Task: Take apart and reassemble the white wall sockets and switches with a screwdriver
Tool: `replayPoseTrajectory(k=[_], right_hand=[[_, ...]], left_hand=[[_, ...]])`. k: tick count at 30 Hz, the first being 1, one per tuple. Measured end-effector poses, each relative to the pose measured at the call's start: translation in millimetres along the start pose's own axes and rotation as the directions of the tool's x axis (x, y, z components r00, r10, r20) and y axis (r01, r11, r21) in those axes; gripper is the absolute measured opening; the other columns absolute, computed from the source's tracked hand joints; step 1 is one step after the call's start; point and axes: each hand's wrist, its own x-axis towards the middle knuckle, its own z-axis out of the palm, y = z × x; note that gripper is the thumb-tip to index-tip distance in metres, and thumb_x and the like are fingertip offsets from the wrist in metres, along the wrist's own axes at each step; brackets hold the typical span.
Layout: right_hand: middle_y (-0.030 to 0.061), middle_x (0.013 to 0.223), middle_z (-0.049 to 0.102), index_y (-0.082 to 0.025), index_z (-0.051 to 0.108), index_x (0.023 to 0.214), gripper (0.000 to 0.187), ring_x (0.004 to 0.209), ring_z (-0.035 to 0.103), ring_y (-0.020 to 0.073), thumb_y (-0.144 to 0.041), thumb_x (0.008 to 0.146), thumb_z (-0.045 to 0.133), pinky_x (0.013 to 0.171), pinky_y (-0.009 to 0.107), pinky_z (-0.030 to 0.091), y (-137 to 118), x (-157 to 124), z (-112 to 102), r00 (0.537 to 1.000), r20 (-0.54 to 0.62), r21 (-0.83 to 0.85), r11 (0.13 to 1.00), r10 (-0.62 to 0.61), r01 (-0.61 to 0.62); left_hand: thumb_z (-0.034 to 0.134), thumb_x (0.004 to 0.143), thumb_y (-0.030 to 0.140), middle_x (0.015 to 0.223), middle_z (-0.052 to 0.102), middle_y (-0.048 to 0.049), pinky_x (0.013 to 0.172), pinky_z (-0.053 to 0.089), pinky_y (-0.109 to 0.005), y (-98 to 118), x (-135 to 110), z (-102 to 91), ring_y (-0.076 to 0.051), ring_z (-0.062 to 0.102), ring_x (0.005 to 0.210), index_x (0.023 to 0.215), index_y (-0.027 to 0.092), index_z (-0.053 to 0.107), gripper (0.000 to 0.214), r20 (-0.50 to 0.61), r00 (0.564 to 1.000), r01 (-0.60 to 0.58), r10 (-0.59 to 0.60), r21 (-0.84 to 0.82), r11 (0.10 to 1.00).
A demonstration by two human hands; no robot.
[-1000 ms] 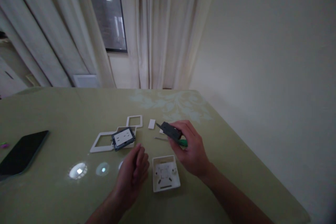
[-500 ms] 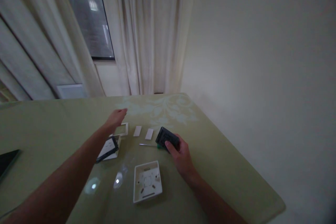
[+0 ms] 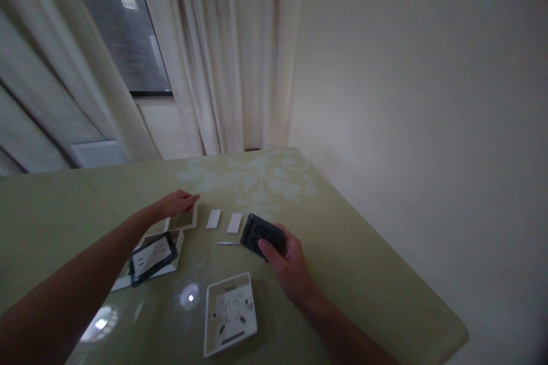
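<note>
My right hand (image 3: 286,265) is closed round a dark switch module (image 3: 262,235), held just above the green table. A screwdriver (image 3: 228,243) with a thin metal shaft lies under it. My left hand (image 3: 173,203) reaches forward, fingers stretched flat over a small white square frame (image 3: 185,220). Two small white rocker caps (image 3: 213,219) (image 3: 234,223) lie side by side between my hands. A black-framed socket module (image 3: 149,258) rests on a larger white frame (image 3: 128,279) near my left forearm. A white back box (image 3: 230,313) sits open side up close to me.
The green table (image 3: 351,251) with a pale floral print ends at the right edge and at the far corner by the wall. Curtains (image 3: 226,51) and a window (image 3: 120,28) stand behind it. Lamp reflections glint on the tabletop.
My left hand reached forward from near the back box to the small white frame and has lowered onto it. My right hand has lowered the dark module toward the table. The view has turned right.
</note>
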Motion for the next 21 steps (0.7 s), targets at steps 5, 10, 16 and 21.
replayPoseTrajectory(k=[5, 10, 16, 21], right_hand=[[0.0013, 0.087, 0.069, -0.018, 0.07, 0.106, 0.031, 0.078, 0.063, 0.017, -0.042, 0.087, 0.078, 0.073, 0.028, 0.053, 0.4, -1.1, 0.5, 1.0, 0.001, -0.019, 1.0, -0.004, 0.004], [0.0011, 0.087, 0.069, -0.019, 0.07, 0.105, 0.031, 0.077, 0.063, 0.0168, -0.041, 0.086, 0.079, 0.071, 0.028, 0.052, 2.2, -2.0, 1.5, 1.0, 0.009, 0.014, 1.0, 0.02, -0.021], [0.0018, 0.088, 0.07, -0.019, 0.07, 0.105, 0.033, 0.079, 0.065, 0.018, -0.043, 0.084, 0.081, 0.07, 0.028, 0.053, 3.5, -1.4, 2.1, 0.999, -0.004, 0.038, 0.999, 0.035, -0.035], [0.0023, 0.089, 0.071, -0.019, 0.071, 0.105, 0.035, 0.08, 0.066, 0.0184, -0.043, 0.083, 0.082, 0.072, 0.029, 0.055, 1.6, -0.9, 2.4, 0.999, -0.017, 0.042, 0.998, 0.039, -0.038]], left_hand=[[0.071, 0.104, 0.039, 0.127, 0.072, -0.0077, 0.09, 0.064, -0.045, -5.6, 1.5, -3.0, -0.027, 0.073, 0.107, 0.128, 0.017, 0.069, 0.033, 0.055, 0.998, -0.038, 0.032, 0.125, 0.991], [0.072, 0.104, 0.038, 0.13, 0.071, -0.0083, 0.091, 0.064, -0.046, -7.5, 2.5, 0.5, -0.027, 0.073, 0.108, 0.13, 0.017, 0.068, 0.033, 0.06, 0.997, -0.066, 0.058, 0.146, 0.987], [0.072, 0.104, 0.04, 0.129, 0.071, -0.0071, 0.092, 0.063, -0.047, -7.7, 5.2, 2.9, -0.029, 0.073, 0.109, 0.128, 0.017, 0.069, 0.034, 0.009, 0.996, -0.088, 0.088, 0.004, 0.996], [0.07, 0.105, 0.039, 0.13, 0.07, -0.0091, 0.091, 0.064, -0.046, -13.8, -2.1, 5.7, -0.026, 0.073, 0.107, 0.132, 0.018, 0.066, 0.034, -0.069, 0.994, -0.098, 0.083, -0.258, 0.961]])
